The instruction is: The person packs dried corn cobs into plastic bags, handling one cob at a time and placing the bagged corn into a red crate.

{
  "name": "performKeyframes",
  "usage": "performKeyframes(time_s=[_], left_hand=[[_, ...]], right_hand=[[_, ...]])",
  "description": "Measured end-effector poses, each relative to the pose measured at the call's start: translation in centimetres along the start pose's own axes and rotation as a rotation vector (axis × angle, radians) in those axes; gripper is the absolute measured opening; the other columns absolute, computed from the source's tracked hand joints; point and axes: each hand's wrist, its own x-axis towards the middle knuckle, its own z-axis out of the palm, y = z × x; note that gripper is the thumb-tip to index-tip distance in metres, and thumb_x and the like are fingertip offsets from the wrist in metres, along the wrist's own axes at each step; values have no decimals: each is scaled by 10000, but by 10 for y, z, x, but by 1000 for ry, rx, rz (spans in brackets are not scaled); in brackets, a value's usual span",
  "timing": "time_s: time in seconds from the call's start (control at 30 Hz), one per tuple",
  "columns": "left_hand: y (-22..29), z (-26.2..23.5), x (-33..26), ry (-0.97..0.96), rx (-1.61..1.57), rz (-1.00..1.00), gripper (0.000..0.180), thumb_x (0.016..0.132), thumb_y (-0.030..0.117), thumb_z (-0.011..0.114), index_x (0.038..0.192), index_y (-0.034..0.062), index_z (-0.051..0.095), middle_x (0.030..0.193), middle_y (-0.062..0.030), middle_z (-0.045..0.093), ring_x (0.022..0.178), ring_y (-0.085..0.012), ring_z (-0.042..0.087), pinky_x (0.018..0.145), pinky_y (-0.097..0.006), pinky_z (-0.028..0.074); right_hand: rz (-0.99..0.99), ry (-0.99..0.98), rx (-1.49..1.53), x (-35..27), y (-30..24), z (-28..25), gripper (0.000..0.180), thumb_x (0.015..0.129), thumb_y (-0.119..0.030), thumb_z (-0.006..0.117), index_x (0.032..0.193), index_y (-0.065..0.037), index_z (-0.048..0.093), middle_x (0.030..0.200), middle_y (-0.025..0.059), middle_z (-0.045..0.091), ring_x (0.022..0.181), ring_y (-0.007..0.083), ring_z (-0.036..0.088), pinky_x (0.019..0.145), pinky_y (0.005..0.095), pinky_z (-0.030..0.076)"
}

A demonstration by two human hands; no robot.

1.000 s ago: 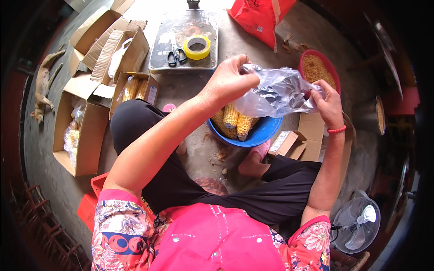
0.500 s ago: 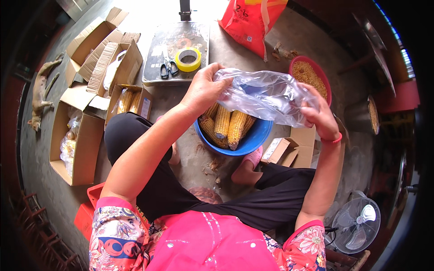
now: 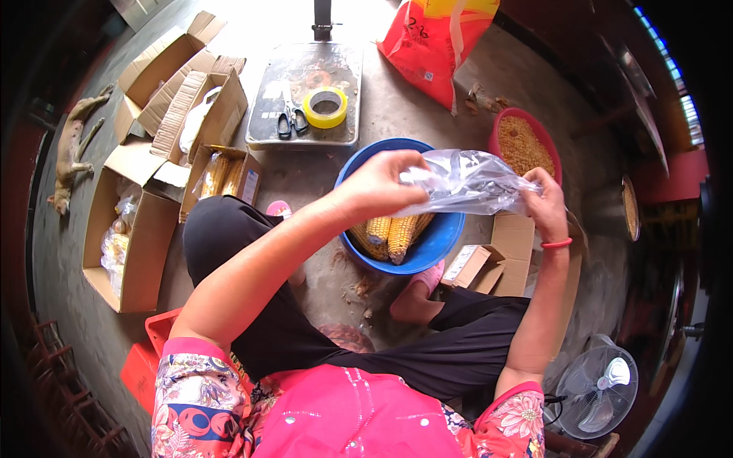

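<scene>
With the blue basin as the hub and twelve o'clock pointing away from the person, a clear plastic bag stretches from above the hub toward three o'clock, partly hiding the basin. The left hand, over the basin, pinches the bag's nine o'clock end between thumb and fingers. The right hand, at three o'clock, has its fingers closed on the opposite end; a red bracelet circles that wrist. Yellow corn cobs lie in the basin, their ends showing below the bag.

Near half past ten stands a platform scale, bearing black-handled scissors and, just beside them, a yellow tape roll. A red sack stands between twelve and one. At two, a red bowl holds loose corn kernels. A small cardboard box sits at four, and an electric fan stands farther out between four and five. Around nine, a small carton holds cobs, and beyond it a larger open carton contains plastic-wrapped bundles.
</scene>
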Motion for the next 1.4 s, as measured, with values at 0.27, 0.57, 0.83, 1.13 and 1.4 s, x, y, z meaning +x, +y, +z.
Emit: performKeyframes(time_s=[0.27, 0.57, 0.83, 1.13, 1.4], left_hand=[[8, -18, 9, 293, -242, 125, 142, 821, 172, 639, 860, 37, 621, 768, -29, 639, 623, -58, 577, 542, -211, 467], [28, -43, 3, 523, -306, 338, 218, 841, 200, 647, 985, 43, 600, 677, 35, 560, 509, -4, 431, 427, -163, 323], [4, -10, 21, 369, -112, 245, 294, 807, 146, 651, 984, -73, 568, 868, -106, 634, 800, -111, 584, 709, -261, 488], [0, -4, 22, 387, 126, 326, 276, 750, 153, 633, 933, -51, 602, 798, -178, 647, 780, -185, 636, 704, -309, 486], [-1, -19, 17, 532, 209, 314, 245, 738, 153, 639, 926, -2, 620, 837, -217, 630, 822, -333, 629, 722, -370, 484]], right_hand=[[-281, -82, 631, -10, -47, -14, 796, 704, -330, 725, 1351, -59, 348, 1260, 114, 467, 1122, 220, 480, 964, 340, 400], [217, -757, 71, -1, -53, 71, 235, 868, -197, 551, 984, 1, 602, 844, 68, 637, 784, 137, 614, 714, 270, 497], [276, -432, -584, -3, 28, 210, 654, 766, -491, 577, 1087, 69, 474, 990, 312, 591, 959, 415, 580, 860, 446, 451], [430, -149, 304, -14, 54, 241, 450, 736, -222, 649, 1077, 59, 561, 1043, 163, 620, 909, 260, 621, 804, 339, 480], [292, -558, 503, -60, -38, 142, 705, 764, -119, 542, 1388, -8, 234, 1161, 148, 498, 917, 192, 561, 772, 294, 484]])
